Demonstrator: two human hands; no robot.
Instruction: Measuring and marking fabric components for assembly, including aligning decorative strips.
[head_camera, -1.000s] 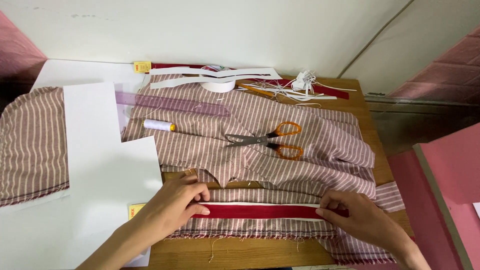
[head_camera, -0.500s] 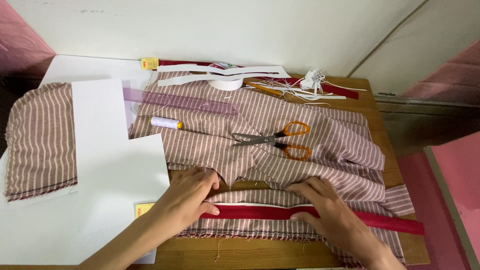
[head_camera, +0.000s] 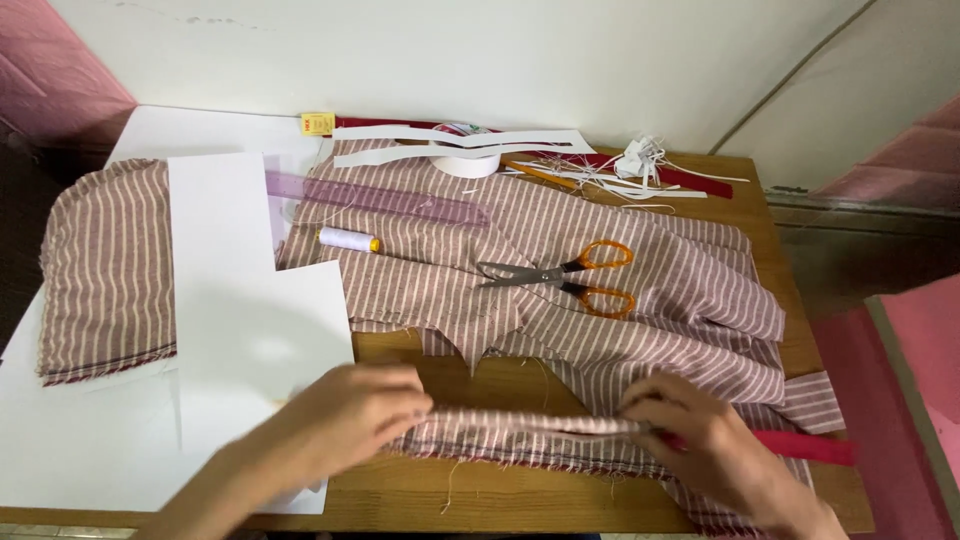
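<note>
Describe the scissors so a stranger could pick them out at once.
Start at the wooden table against the white wall and find the striped brown and white fabric spread over it. The scissors lie on that fabric, right of centre, beyond the right hand. Orange handle loops and steel blades, pointing left, mark them out.

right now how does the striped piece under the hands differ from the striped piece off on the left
The striped strip at the table's near edge is long, narrow and folded, pinched by the left hand and right hand. The striped piece on the left is broad, lies flat and untouched, partly under white paper. The strip shows a frayed lower edge; the left piece has a rounded top corner. Both are the same brownish cloth with pale stripes.
</note>
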